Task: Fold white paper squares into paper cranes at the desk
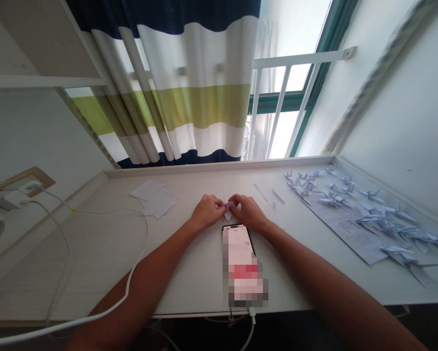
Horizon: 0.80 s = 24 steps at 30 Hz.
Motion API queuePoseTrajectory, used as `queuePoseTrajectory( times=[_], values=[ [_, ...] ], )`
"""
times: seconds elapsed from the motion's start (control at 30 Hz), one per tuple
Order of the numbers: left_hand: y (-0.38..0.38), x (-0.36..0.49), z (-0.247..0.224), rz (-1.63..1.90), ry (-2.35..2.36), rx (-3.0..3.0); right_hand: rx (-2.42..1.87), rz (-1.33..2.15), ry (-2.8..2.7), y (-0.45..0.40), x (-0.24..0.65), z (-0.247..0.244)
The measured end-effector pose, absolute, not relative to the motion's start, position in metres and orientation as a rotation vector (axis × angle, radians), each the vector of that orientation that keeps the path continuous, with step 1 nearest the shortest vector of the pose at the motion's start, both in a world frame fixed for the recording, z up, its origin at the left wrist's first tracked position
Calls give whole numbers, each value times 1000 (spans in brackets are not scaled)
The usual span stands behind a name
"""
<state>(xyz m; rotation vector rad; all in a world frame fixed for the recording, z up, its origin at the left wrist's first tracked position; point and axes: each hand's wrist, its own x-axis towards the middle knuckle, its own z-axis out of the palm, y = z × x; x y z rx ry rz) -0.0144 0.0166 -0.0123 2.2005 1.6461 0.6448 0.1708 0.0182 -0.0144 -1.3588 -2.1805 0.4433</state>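
Between my two hands, just above the desk, is a small piece of folded white paper [228, 212] with a point facing me. My left hand [206, 211] pinches its left side between thumb and fingers. On the right side, my right hand [248, 210] grips it the same way. Fingers cover part of the folds. Directly below the hands lies a phone [241, 253] with a lit pink screen, partly blurred out. Off to the left rest several loose white paper squares [158, 202], overlapping each other.
Many folded paper cranes [372, 219] spread over the right side of the desk [189, 287], some on a printed sheet [345, 229]. Thin paper strips [278, 196] lie right of my hands. A white cable [134, 273] crosses my left forearm. A curtain [200, 78] hangs behind.
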Motion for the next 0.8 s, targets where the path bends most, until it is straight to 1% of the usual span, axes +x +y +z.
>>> queuePoseTrajectory(
  times=[0.17,0.33,0.47,0.67,0.8],
  values=[
    [20,-18,-19,622,1540,2240,-1253,538,-2185,17,175,-13],
    [16,-21,-14,571,1389,2393,-1176,461,-2279,12,179,-14],
    [10,-22,-5,486,1324,2499,-1201,476,-2294,10,181,-13],
    [13,-19,-6,503,1454,2365,-1392,548,-2165,12,173,-9],
    [11,-16,-4,610,1588,2182,-1431,645,-2061,14,169,-10]
  ],
)
